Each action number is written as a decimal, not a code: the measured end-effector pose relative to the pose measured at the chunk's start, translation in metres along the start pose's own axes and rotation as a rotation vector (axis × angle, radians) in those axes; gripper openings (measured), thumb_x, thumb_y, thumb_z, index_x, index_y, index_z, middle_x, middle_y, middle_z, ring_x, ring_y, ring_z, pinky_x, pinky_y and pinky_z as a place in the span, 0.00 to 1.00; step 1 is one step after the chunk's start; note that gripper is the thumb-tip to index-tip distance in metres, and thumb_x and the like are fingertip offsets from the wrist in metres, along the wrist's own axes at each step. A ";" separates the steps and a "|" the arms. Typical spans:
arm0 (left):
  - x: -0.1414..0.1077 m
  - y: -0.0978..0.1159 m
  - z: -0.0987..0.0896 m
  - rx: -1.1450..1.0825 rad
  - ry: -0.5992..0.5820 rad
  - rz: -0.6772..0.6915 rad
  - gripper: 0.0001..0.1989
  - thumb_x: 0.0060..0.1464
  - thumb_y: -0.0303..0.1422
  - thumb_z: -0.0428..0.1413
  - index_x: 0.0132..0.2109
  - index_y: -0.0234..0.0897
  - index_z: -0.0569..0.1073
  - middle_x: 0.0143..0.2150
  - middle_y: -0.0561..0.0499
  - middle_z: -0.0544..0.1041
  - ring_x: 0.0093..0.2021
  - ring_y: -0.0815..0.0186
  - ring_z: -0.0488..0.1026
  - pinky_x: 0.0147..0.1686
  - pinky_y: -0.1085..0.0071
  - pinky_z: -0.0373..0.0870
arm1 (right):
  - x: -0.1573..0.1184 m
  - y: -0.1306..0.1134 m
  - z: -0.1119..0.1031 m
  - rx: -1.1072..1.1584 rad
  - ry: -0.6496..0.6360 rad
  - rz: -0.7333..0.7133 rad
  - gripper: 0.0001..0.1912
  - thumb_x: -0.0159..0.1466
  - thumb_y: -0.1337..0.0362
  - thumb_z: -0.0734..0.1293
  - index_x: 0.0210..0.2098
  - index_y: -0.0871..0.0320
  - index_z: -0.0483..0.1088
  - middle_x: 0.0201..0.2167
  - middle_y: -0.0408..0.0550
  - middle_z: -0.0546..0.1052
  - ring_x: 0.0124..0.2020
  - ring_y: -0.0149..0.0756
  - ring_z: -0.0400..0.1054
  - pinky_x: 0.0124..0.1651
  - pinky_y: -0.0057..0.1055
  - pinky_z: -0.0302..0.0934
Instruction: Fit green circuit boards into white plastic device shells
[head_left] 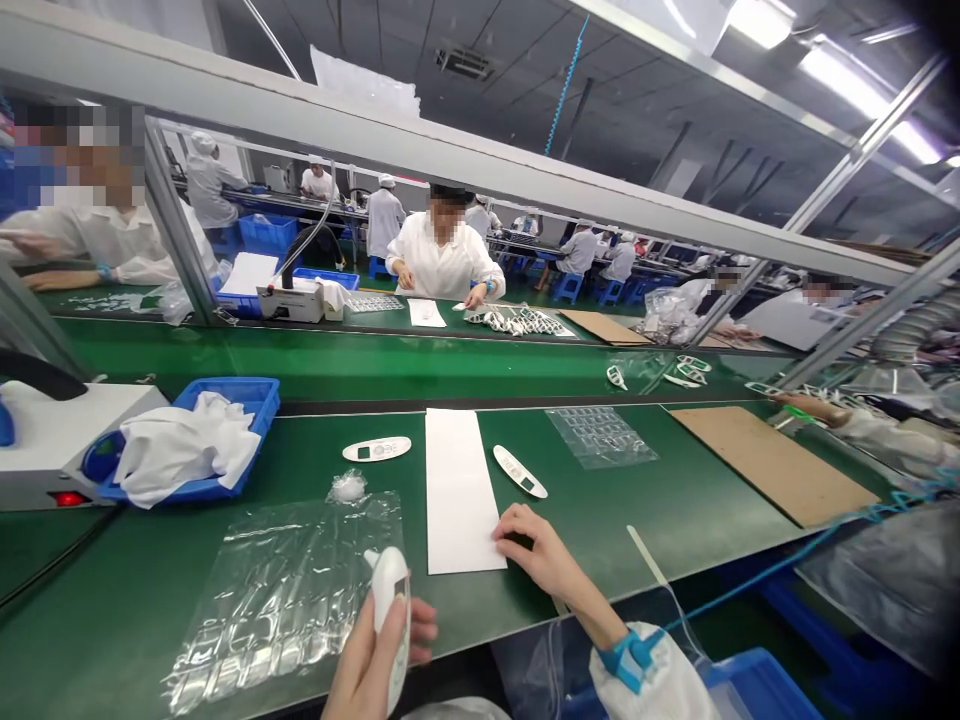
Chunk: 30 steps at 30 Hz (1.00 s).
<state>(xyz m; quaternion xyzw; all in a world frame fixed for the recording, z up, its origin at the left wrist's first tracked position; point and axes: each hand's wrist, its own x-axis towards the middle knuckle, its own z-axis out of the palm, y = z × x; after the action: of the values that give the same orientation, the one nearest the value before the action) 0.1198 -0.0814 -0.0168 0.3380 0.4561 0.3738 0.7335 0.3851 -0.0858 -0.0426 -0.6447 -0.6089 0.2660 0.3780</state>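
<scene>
My left hand (375,650) is wrapped around a white ear thermometer (390,600), held upright with its small probe tip toward the upper left. My right hand (529,545) has loosely bent fingers, the tips at the right edge of a long white sheet of paper (459,490). Nothing shows between its thumb and fingers. A white oval casing part (377,450) with a small window lies left of the paper, and a similar casing part (520,472) lies to its right. Beneath and left of my left hand spreads a clear plastic blister tray (281,590).
A blue bin (266,400) with white cloth (184,445) stands left, beside a white machine (67,440) with a red-lit switch. A second clear tray (600,435) and brown board (772,465) lie right. Across the green belt, a co-worker (444,250) handles white parts.
</scene>
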 end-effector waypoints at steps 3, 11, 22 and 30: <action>0.022 -0.003 0.024 0.035 -0.086 0.043 0.30 0.48 0.52 0.59 0.51 0.35 0.72 0.43 0.44 0.80 0.46 0.53 0.76 0.49 0.64 0.70 | -0.006 0.000 0.004 -0.030 -0.022 -0.019 0.04 0.59 0.69 0.68 0.30 0.54 0.76 0.33 0.45 0.71 0.39 0.40 0.65 0.46 0.38 0.51; 0.057 -0.018 0.041 0.310 -0.122 0.132 0.30 0.52 0.56 0.53 0.49 0.33 0.73 0.46 0.39 0.79 0.52 0.48 0.71 0.56 0.55 0.59 | -0.009 -0.002 0.011 -0.203 -0.013 -0.031 0.08 0.61 0.75 0.65 0.29 0.56 0.68 0.32 0.42 0.69 0.39 0.38 0.62 0.45 0.36 0.50; 0.066 -0.031 0.035 0.312 -0.128 0.151 0.28 0.53 0.55 0.51 0.46 0.34 0.73 0.48 0.40 0.78 0.51 0.51 0.71 0.55 0.57 0.62 | -0.016 0.000 0.014 -0.208 0.008 -0.109 0.07 0.66 0.72 0.63 0.35 0.54 0.70 0.35 0.42 0.70 0.39 0.36 0.63 0.43 0.34 0.49; 0.064 -0.028 0.034 0.319 -0.133 0.135 0.26 0.53 0.55 0.51 0.42 0.37 0.74 0.45 0.42 0.79 0.49 0.51 0.71 0.53 0.58 0.61 | -0.014 -0.002 0.014 -0.166 -0.003 -0.037 0.07 0.62 0.74 0.64 0.31 0.56 0.69 0.33 0.43 0.69 0.39 0.37 0.63 0.45 0.35 0.50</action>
<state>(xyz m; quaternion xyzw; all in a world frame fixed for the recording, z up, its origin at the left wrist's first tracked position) 0.1775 -0.0458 -0.0542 0.5038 0.4364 0.3218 0.6724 0.3705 -0.0968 -0.0504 -0.6621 -0.6413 0.2083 0.3273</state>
